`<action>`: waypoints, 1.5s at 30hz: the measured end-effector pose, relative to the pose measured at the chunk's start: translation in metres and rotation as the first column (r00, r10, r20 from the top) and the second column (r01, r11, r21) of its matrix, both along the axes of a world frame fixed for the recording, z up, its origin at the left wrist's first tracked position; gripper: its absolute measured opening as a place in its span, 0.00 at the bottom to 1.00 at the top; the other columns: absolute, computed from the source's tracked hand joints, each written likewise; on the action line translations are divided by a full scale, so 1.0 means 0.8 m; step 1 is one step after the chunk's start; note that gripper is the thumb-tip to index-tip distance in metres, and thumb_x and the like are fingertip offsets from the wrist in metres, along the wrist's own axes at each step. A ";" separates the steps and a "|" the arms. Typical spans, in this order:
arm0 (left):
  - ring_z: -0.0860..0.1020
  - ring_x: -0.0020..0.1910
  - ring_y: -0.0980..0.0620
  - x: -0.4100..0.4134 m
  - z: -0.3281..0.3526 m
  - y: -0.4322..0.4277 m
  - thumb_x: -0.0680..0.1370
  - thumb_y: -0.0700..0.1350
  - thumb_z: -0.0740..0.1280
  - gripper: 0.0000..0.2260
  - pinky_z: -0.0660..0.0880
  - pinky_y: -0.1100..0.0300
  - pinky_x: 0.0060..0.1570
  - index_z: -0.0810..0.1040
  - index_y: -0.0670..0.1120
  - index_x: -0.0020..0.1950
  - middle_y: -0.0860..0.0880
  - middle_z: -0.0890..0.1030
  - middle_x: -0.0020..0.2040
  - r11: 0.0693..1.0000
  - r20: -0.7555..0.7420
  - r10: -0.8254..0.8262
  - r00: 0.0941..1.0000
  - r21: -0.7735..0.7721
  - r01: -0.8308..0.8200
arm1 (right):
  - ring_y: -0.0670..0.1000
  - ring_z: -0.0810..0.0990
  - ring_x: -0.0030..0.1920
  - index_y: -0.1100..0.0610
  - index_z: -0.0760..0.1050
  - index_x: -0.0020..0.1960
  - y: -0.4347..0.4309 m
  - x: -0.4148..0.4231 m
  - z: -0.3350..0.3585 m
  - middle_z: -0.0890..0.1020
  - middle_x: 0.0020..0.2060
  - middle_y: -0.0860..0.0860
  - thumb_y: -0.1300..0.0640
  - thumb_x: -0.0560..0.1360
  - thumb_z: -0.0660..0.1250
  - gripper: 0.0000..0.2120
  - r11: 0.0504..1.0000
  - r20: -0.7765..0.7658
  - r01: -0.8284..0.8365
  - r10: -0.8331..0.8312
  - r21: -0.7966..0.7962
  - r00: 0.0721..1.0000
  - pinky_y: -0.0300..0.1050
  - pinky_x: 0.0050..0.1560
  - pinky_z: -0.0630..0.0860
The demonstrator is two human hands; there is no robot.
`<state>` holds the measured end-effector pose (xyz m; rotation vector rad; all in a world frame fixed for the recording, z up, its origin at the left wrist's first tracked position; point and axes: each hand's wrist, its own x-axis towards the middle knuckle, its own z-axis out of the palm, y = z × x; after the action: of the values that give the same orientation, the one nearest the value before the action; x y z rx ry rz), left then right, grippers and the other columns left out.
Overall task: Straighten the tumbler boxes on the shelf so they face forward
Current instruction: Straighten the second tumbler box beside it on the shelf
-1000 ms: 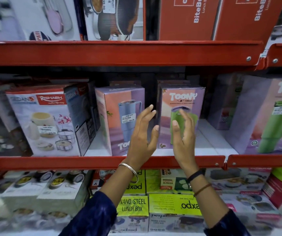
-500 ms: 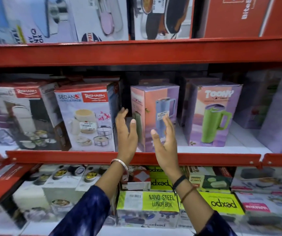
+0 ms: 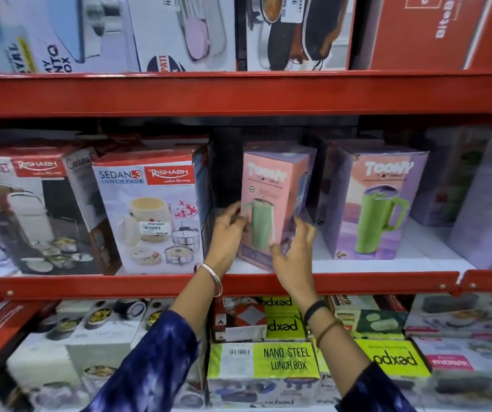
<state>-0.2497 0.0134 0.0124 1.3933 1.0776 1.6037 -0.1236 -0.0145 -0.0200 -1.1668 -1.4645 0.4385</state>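
A pink and purple Toony tumbler box stands on the middle shelf, turned so a pink panel with a green tumbler picture faces me and its other face angles right. My left hand grips its left edge. My right hand holds its lower right corner. A second Toony tumbler box with a green handled tumbler stands to the right, slightly angled. More purple tumbler boxes sit at the far right, blurred.
Rishabh Sedan lunch pack boxes crowd the shelf just left of the held box. A red shelf beam runs overhead with boxes above. Nano Steel lunch boxes fill the lower shelf.
Both hands were open in front of the shelf; now they have closed on the tumbler box, which has turned to show a different face. The camera view shifted left.
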 end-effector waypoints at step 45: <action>0.72 0.64 0.53 0.008 -0.004 -0.021 0.78 0.31 0.55 0.25 0.69 0.56 0.67 0.62 0.47 0.73 0.49 0.70 0.69 0.990 -0.168 0.134 0.977 0.073 -0.124 | 0.42 0.72 0.67 0.59 0.58 0.74 0.049 0.102 0.024 0.69 0.69 0.47 0.65 0.77 0.61 0.27 0.910 0.010 -0.376 0.383 -0.174 0.924 0.52 0.72 0.64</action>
<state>-0.2431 -0.0031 0.0090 1.5551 1.2512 1.6439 -0.0422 0.0251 -0.0007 -1.0239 -1.7263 0.8240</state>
